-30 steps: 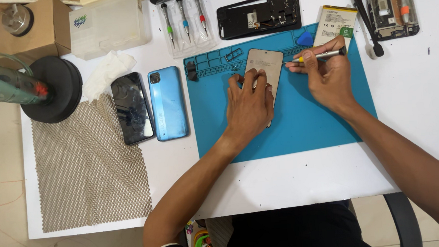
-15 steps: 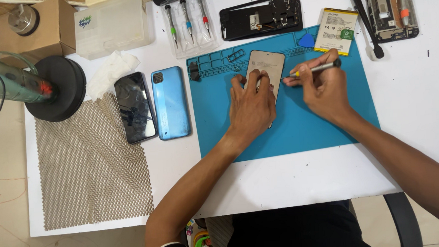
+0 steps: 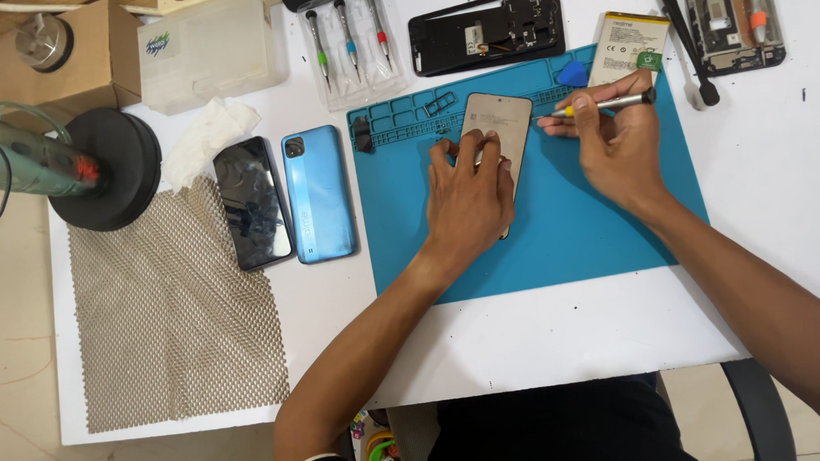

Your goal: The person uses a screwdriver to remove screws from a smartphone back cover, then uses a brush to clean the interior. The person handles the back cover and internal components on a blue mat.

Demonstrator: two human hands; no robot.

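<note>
My left hand [image 3: 468, 196] lies flat on a tan phone panel [image 3: 498, 125] that rests on the blue work mat [image 3: 576, 223], pinning its lower part. My right hand [image 3: 614, 143] grips a thin screwdriver [image 3: 607, 104] with a yellow band, its tip pointing left at the panel's upper right edge. The panel's lower half is hidden under my left hand.
A blue phone back [image 3: 317, 194] and a black phone [image 3: 252, 202] lie left of the mat. Behind it are a black phone frame [image 3: 486, 29], a battery [image 3: 628, 48], three screwdrivers [image 3: 346, 30], another opened phone [image 3: 730, 14]. A mesh sheet [image 3: 169, 315] and a black round stand [image 3: 108, 170] sit at the left.
My right hand has drawn slightly right with the screwdriver, away from the panel's edge. My left hand stays on the panel.
</note>
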